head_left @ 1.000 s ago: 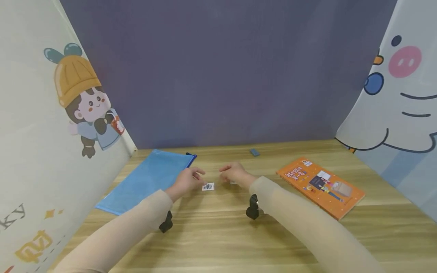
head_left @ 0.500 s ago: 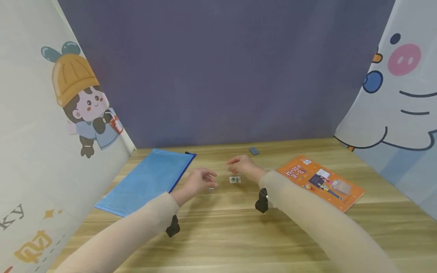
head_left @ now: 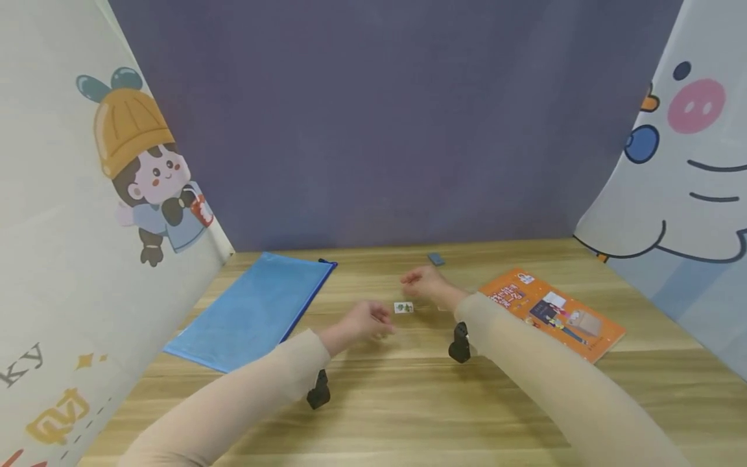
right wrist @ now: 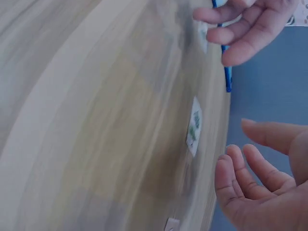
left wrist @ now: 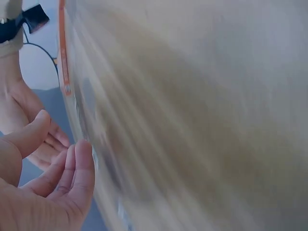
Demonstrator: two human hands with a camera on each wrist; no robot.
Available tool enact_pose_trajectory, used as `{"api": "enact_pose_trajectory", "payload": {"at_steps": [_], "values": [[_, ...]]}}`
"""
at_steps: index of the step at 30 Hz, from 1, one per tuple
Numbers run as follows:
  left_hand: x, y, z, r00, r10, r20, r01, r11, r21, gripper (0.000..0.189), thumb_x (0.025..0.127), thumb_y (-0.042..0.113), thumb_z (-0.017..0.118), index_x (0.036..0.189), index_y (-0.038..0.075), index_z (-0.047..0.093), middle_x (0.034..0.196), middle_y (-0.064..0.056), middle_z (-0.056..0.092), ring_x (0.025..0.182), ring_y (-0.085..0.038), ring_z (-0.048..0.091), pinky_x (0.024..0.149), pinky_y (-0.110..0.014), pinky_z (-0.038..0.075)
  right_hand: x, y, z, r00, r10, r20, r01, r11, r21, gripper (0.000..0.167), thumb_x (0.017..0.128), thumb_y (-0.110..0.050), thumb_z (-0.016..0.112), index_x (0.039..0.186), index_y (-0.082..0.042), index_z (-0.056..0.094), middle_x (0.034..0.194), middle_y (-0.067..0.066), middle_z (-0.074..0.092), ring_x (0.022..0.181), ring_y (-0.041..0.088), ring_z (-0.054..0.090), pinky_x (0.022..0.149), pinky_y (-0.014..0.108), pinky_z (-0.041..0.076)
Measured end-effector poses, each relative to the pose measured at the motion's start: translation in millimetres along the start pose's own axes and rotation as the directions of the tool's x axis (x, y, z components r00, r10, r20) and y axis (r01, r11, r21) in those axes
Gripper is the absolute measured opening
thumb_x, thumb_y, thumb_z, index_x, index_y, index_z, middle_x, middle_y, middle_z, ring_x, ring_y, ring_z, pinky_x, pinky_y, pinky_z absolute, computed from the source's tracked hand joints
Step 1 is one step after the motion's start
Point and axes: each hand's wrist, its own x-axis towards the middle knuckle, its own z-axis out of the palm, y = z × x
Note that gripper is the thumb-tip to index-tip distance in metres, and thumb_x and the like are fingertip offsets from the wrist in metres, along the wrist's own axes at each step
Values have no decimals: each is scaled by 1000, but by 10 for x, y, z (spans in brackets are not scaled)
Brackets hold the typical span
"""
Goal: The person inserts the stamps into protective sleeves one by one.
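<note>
Card with green print lies on the table, just right of the left hand and on the near side of the right hand, both hands loosely relaxed and gripping nothing

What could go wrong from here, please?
The white card lies in view between the left hand and the right hand, so either might nudge it by accident. The right sleeve overlaps the orange book in the head view; if they touch, the arm could drag it.
</note>
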Motion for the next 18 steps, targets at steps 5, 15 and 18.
{"api": "enact_pose_trajectory", "payload": {"at_steps": [5,15,18], "values": [[-4,-36,136,1000,16,5,-16,1000,-14,33,82,3,74,112,-7,64,92,-11,69,70,-10,61,65,-25,59,24,137,-29,999,6,43,-5,1000,-18,39,83,2,68,120,8,60,109,19,65,84,16,59,68,22,53],[-44,-25,274,999,40,-28,-36,992,119,30,76,10,81,100,-2,66,82,-6,62,69,-14,57,60,-23,51,44,285,70,999,-29,-24,28,999,-27,44,72,6,80,112,7,63,103,19,69,86,19,64,70,22,57],[-37,-43,317,997,60,-43,-53,987,151,30,74,10,82,97,0,67,81,-5,61,72,-14,55,61,-23,50,46,320,84,999,-20,-38,19,1000,-20,44,71,6,80,112,6,64,101,17,69,86,19,64,73,23,58]]}}
